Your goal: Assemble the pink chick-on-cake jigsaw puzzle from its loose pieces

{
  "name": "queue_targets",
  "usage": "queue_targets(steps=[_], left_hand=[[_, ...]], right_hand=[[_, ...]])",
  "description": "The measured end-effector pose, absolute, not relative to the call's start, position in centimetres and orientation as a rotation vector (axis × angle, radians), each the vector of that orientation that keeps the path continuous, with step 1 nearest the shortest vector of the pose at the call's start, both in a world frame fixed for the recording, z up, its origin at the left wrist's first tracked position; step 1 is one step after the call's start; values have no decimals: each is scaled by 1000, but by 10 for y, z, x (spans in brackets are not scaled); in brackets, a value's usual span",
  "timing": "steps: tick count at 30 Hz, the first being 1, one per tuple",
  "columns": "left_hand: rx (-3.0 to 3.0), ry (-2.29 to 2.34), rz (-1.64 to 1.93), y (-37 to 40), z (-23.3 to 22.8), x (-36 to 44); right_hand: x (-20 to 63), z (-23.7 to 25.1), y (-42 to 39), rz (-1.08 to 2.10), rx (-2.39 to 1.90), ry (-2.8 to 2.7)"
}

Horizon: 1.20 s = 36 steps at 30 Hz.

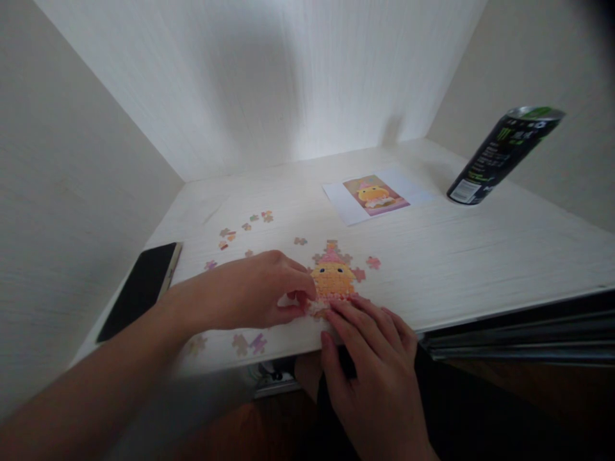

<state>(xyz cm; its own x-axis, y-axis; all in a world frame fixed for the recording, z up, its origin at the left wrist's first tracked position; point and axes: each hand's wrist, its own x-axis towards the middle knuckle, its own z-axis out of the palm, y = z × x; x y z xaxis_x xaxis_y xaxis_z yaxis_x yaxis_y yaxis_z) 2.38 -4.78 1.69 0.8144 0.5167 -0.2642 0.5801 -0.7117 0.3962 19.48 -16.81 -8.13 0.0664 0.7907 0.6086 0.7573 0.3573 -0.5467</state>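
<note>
A partly joined jigsaw puzzle lies near the table's front edge, showing a yellow character with a pink hat. My left hand is at its lower left side, thumb and fingertips pinched on a small pale jigsaw piece that they largely cover. My right hand rests at the lower right, its fingers stretched out with their tips on the puzzle's bottom rows, the thumb spread apart below. Those fingers hide part of the lower edge. A loose pink piece lies right of the puzzle.
Loose pieces are scattered to the left, with several more near the front edge. A black phone lies far left. Behind the puzzle is a printed reference picture. A tall black can stands at right. Walls enclose the table.
</note>
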Motion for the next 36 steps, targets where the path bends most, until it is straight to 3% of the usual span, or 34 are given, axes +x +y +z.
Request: queue_targets(steps=[36], left_hand=[[2555, 669, -144, -44, 25, 19]], right_hand=[[199, -79, -169, 71, -1418, -1741]])
